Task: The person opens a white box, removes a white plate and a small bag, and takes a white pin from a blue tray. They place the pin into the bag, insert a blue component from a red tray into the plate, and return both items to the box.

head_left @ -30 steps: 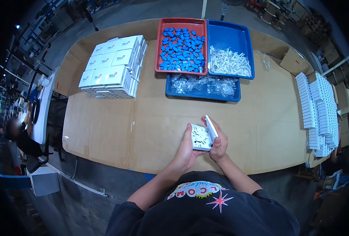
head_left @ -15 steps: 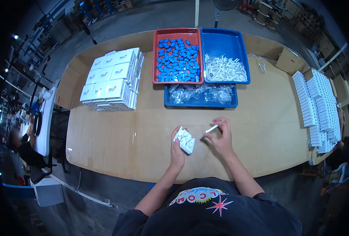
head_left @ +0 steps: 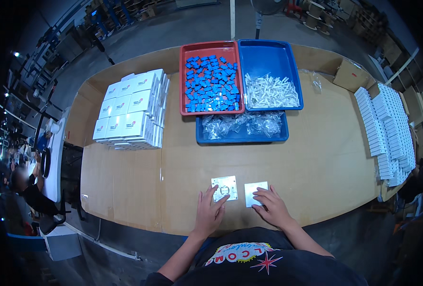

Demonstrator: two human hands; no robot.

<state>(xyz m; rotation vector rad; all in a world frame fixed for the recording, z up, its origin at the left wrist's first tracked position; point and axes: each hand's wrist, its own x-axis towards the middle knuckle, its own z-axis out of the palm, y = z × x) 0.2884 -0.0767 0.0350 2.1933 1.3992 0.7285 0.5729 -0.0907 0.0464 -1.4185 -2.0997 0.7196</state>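
Note:
Two flat white squares lie side by side on the cardboard-covered table in front of me. The left square (head_left: 231, 183) carries dark markings or cut-outs in its middle. Resting on its near left part is my left hand (head_left: 209, 212), fingers apart, gripping nothing. The right square (head_left: 252, 187) looks plain, and part of it is hidden under my right hand (head_left: 272, 208). That hand lies over its right side with the fingers stretched out. A narrow gap of table separates the squares.
Beyond my hands stand a red tray (head_left: 183, 95) of blue pieces, a blue tray (head_left: 268, 44) of white sticks and a lower blue tray (head_left: 242, 141) of clear plastic packets. White boxes (head_left: 125, 107) are stacked left; small white boxes (head_left: 387, 128) right.
The white piece in my left hand and the thin white stick in my right are no longer held. Both hands came down nearer my body, onto two flat squares. The view shifted slightly.

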